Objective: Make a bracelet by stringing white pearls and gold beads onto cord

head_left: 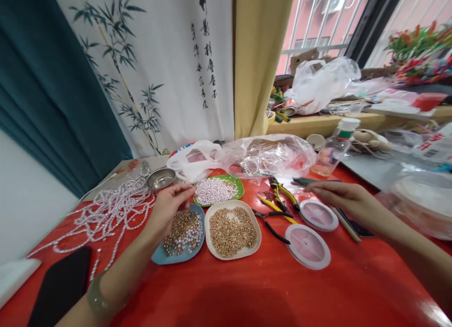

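Observation:
My left hand [173,202] is above the blue plate [158,257], its thumb and fingers pinched together; whatever they hold is too small to see. Gold and white beads lie mixed in that plate. Beside it a cream plate [259,240] bears gold beads [231,233], and a green plate [240,188] behind bears white beads [213,190]. On the right my right hand [335,195] hovers over the spools, fingertips together near a dark-handled tool [300,181]. Anything between those fingers cannot be made out.
White bead strings [116,207] and a metal bowl [160,179] lie left, with a black phone [61,284] in front. Yellow-black pliers [278,193], black-handled pliers [273,219] and two spools [307,247] [318,215] lie right of centre. A bottle [334,150] stands behind.

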`<state>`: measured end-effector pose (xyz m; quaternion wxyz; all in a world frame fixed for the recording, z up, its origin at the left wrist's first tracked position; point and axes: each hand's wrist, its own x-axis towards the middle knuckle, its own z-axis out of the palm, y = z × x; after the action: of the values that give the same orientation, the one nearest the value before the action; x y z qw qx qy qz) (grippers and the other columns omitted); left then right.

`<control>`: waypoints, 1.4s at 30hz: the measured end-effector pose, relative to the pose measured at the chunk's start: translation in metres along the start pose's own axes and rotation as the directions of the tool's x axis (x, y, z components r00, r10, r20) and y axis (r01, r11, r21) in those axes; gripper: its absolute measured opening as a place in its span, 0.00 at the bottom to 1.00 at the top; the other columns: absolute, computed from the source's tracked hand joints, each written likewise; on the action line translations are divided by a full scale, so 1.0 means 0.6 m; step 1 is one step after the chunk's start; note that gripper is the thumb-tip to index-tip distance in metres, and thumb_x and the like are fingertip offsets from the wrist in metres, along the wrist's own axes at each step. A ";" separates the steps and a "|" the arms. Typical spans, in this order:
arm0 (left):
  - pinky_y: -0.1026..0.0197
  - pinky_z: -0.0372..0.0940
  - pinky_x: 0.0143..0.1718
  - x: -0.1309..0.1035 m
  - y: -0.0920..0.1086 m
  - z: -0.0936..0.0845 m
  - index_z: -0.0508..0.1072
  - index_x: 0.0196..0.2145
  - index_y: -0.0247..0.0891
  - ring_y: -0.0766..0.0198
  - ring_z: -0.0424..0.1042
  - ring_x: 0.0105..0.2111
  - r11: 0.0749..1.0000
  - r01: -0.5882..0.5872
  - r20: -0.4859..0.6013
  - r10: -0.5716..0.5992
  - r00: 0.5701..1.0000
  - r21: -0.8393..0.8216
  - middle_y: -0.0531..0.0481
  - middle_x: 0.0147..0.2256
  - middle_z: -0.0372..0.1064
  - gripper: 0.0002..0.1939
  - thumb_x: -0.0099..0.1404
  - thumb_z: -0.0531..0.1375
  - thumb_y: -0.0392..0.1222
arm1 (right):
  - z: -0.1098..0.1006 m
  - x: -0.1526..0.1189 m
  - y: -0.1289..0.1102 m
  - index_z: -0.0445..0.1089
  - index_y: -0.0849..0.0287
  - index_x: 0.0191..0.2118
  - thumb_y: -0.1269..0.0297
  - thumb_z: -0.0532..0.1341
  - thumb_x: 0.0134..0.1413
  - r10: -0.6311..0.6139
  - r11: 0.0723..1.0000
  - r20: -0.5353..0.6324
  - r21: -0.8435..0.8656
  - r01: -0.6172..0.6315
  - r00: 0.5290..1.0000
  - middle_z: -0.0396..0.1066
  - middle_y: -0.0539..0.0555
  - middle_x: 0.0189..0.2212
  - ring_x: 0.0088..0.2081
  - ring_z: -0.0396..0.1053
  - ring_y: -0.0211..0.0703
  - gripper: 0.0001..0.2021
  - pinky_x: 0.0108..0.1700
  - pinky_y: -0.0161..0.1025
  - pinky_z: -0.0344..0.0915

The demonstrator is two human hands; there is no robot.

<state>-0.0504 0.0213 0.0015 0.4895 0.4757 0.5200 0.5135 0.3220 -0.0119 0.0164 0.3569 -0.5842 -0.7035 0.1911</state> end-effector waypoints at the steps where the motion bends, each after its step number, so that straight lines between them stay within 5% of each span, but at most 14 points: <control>1: 0.71 0.55 0.17 0.006 0.000 -0.004 0.73 0.27 0.33 0.75 0.58 0.15 0.994 -0.015 0.029 0.012 1.000 0.106 0.52 0.23 0.69 0.10 0.48 0.64 0.42 | 0.000 0.007 -0.007 0.74 0.53 0.35 0.54 0.57 0.49 -0.013 1.000 0.000 -0.025 0.013 1.000 0.75 0.55 0.35 0.36 0.72 0.51 0.13 0.35 0.46 0.68; 4: 0.69 0.52 0.16 0.017 0.007 -0.006 0.74 0.23 0.33 0.73 0.56 0.15 0.931 -0.093 0.027 0.089 0.996 0.353 0.52 0.18 0.67 0.09 0.49 0.63 0.43 | 0.007 0.029 -0.033 0.73 0.57 0.37 0.54 0.54 0.52 -0.104 0.992 0.051 -0.061 0.107 0.993 0.75 0.56 0.35 0.36 0.71 0.48 0.15 0.37 0.44 0.67; 7: 0.69 0.53 0.18 0.016 0.025 0.015 0.75 0.25 0.34 0.72 0.58 0.16 0.920 -0.196 0.014 0.204 0.979 0.338 0.52 0.19 0.67 0.06 0.48 0.64 0.40 | 0.021 0.044 -0.058 0.73 0.57 0.37 0.57 0.53 0.54 -0.177 0.979 0.104 -0.082 0.185 0.979 0.75 0.54 0.32 0.33 0.71 0.44 0.14 0.35 0.41 0.67; 10: 0.68 0.57 0.20 0.006 0.048 0.064 0.76 0.28 0.35 0.71 0.61 0.17 0.935 -0.248 0.176 0.208 0.962 0.253 0.50 0.21 0.69 0.07 0.49 0.63 0.38 | 0.037 0.051 -0.079 0.73 0.57 0.38 0.63 0.52 0.55 -0.250 0.954 0.199 -0.116 0.277 0.947 0.76 0.53 0.32 0.32 0.71 0.41 0.13 0.35 0.40 0.67; 13: 0.67 0.59 0.20 0.002 0.061 0.119 0.76 0.33 0.38 0.70 0.64 0.17 0.938 -0.271 0.407 0.166 0.898 0.217 0.47 0.29 0.73 0.09 0.50 0.62 0.38 | 0.047 0.054 -0.097 0.73 0.56 0.38 0.65 0.53 0.55 -0.291 0.931 0.230 -0.157 0.331 0.929 0.76 0.53 0.33 0.32 0.72 0.41 0.12 0.35 0.39 0.67; 16: 0.67 0.57 0.20 0.010 0.063 0.156 0.76 0.27 0.37 0.70 0.63 0.17 0.922 -0.314 0.495 0.168 0.853 0.227 0.47 0.24 0.72 0.05 0.51 0.61 0.38 | 0.046 0.056 -0.109 0.73 0.56 0.38 0.66 0.52 0.54 -0.305 0.917 0.223 -0.194 0.349 0.926 0.76 0.53 0.33 0.33 0.72 0.41 0.13 0.35 0.39 0.67; 23: 0.66 0.54 0.19 0.030 0.076 0.181 0.76 0.26 0.36 0.71 0.59 0.17 0.907 -0.363 0.587 0.177 0.790 0.215 0.44 0.28 0.74 0.13 0.57 0.56 0.45 | 0.040 0.065 -0.108 0.73 0.58 0.37 0.65 0.52 0.55 -0.321 0.909 0.149 -0.228 0.348 0.935 0.76 0.53 0.33 0.34 0.72 0.41 0.13 0.35 0.39 0.66; 30: 0.65 0.56 0.23 0.045 0.088 0.199 0.76 0.21 0.36 0.68 0.63 0.20 0.904 -0.354 0.679 0.104 0.726 0.240 0.48 0.19 0.71 0.04 0.50 0.61 0.36 | 0.046 0.073 -0.105 0.72 0.56 0.38 0.64 0.51 0.56 -0.384 0.847 0.108 -0.354 0.396 0.917 0.75 0.54 0.33 0.34 0.71 0.44 0.13 0.35 0.41 0.66; 33: 0.65 0.56 0.24 0.055 0.094 0.197 0.75 0.20 0.35 0.69 0.63 0.19 0.922 -0.307 0.681 0.069 0.729 0.236 0.47 0.19 0.70 0.06 0.52 0.60 0.36 | 0.060 0.042 -0.096 0.70 0.59 0.42 0.65 0.51 0.56 -0.512 0.727 -0.170 -0.607 0.320 0.842 0.71 0.60 0.36 0.38 0.68 0.49 0.13 0.38 0.45 0.63; 34: 0.65 0.57 0.24 0.058 0.097 0.196 0.75 0.20 0.34 0.69 0.63 0.20 0.928 -0.291 0.686 0.054 0.725 0.234 0.47 0.19 0.70 0.06 0.52 0.59 0.35 | 0.068 0.028 -0.090 0.70 0.57 0.41 0.67 0.52 0.56 -0.565 0.678 -0.167 -0.652 0.340 0.808 0.71 0.59 0.35 0.38 0.67 0.49 0.12 0.38 0.45 0.63; 36: 0.65 0.57 0.23 0.065 0.104 0.195 0.75 0.20 0.34 0.68 0.64 0.19 0.931 -0.276 0.698 0.034 0.716 0.238 0.48 0.18 0.69 0.07 0.51 0.58 0.31 | 0.091 0.005 -0.076 0.71 0.55 0.38 0.68 0.51 0.55 -0.657 0.557 0.071 -0.626 0.546 0.751 0.72 0.56 0.31 0.33 0.67 0.46 0.11 0.34 0.42 0.63; 38: 0.65 0.57 0.23 0.071 0.112 0.195 0.75 0.21 0.34 0.68 0.64 0.19 0.923 -0.293 0.702 0.036 0.711 0.250 0.50 0.16 0.67 0.09 0.50 0.56 0.28 | 0.116 -0.004 -0.058 0.70 0.56 0.37 0.68 0.49 0.57 -0.562 0.545 0.304 -0.563 0.621 0.769 0.72 0.55 0.32 0.35 0.67 0.45 0.12 0.37 0.42 0.63; 39: 0.65 0.57 0.23 0.074 0.116 0.196 0.75 0.21 0.34 0.69 0.64 0.19 0.916 -0.309 0.706 0.040 0.707 0.258 0.50 0.16 0.67 0.10 0.50 0.55 0.26 | 0.128 -0.002 -0.048 0.69 0.57 0.37 0.67 0.49 0.57 -0.470 0.589 0.295 -0.597 0.544 0.832 0.72 0.56 0.33 0.37 0.67 0.46 0.12 0.38 0.42 0.63; 42: 0.64 0.58 0.23 0.081 0.125 0.198 0.76 0.23 0.33 0.69 0.63 0.17 0.876 -0.369 0.716 0.041 0.697 0.310 0.50 0.17 0.67 0.12 0.48 0.53 0.25 | 0.153 0.022 -0.018 0.65 0.67 0.42 0.61 0.47 0.58 -0.364 0.641 0.143 -0.679 0.359 0.920 0.67 0.67 0.40 0.43 0.63 0.57 0.16 0.42 0.51 0.60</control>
<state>0.0642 0.0795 0.0765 0.4674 0.7840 0.3419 0.2237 0.2474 0.0117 -0.0342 0.1455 -0.5229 -0.8239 -0.1631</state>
